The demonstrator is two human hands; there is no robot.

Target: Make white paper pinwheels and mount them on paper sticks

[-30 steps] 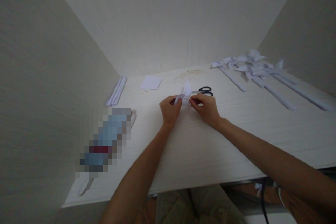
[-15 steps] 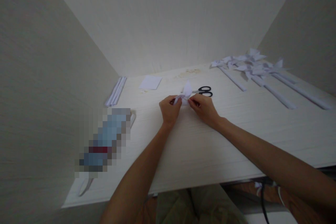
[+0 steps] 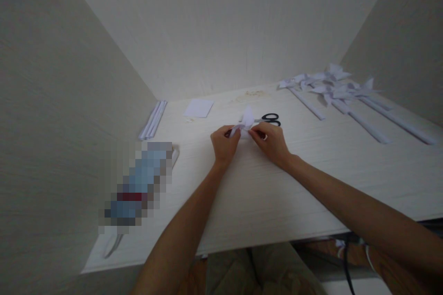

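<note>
From where I stand, the white paper pinwheel head (image 3: 248, 117) is over the middle of the desk (image 3: 270, 193), near the black-handled scissors (image 3: 271, 118); it is thin and plain, with one pointed blade standing up and another part curled. The left hand (image 3: 224, 146) holds this curled part between thumb and fingers, while the right hand (image 3: 272, 140) pinches its other side with closed fingertips.
</note>
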